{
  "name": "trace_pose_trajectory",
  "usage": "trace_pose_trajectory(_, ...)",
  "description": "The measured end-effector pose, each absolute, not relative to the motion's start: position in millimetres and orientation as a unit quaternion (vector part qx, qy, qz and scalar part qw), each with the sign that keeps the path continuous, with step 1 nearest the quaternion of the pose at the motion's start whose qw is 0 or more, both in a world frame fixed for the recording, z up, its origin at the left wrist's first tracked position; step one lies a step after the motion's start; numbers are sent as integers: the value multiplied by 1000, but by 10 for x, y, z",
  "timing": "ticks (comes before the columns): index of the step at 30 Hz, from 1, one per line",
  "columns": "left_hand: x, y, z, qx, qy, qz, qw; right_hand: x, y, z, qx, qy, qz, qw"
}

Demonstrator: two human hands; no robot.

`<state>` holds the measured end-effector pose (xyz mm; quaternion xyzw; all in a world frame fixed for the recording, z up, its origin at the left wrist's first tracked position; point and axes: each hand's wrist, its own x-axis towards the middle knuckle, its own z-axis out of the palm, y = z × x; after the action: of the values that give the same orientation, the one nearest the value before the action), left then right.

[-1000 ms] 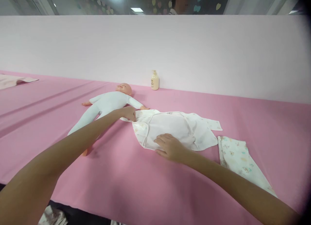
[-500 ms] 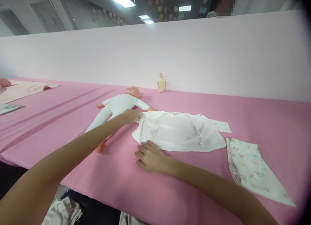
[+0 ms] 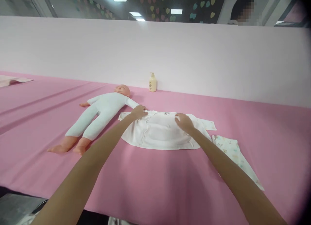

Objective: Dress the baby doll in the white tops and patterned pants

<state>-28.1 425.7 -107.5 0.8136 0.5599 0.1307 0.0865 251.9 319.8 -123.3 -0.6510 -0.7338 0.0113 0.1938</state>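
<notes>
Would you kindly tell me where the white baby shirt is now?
In the head view, the white baby shirt lies spread near the centre, on the pink cover, between the doll on the left and patterned cloth on the right.

You face a white wall (image 3: 218, 63) beyond the pink-covered table (image 3: 165, 189); above it, a glassy strip (image 3: 121, 11) shows ceiling lights (image 3: 176, 11) and colored hearts (image 3: 202, 4).

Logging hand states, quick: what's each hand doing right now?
Left hand: at the white shirt; whether it grips cannot be told.
Right hand: open, over the same shirt.
</notes>
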Motion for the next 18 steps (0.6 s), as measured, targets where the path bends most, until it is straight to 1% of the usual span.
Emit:
trace_pose_trajectory(5,-426,4316,-986,779,580,176,158,3129,3512,-1216,-722,-678,1,139)
trace_pose_trajectory(7,-484,4294,-971,767,584,219,154,3175,3548,-1235,-731,-671,-1,119)
trace_pose_trajectory(10,-537,4230,-990,729,614,279,117,3188,3576,-1271,-743,-663,-12,92)
trace_pose_trajectory(12,-570,4173,-1010,703,642,294,87,3207,3585,-1289,-749,-657,-22,83)
trace_pose_trajectory(18,-964,4030,-894,727,637,253,-37,3338,3602,-1339,-754,-653,-12,71)
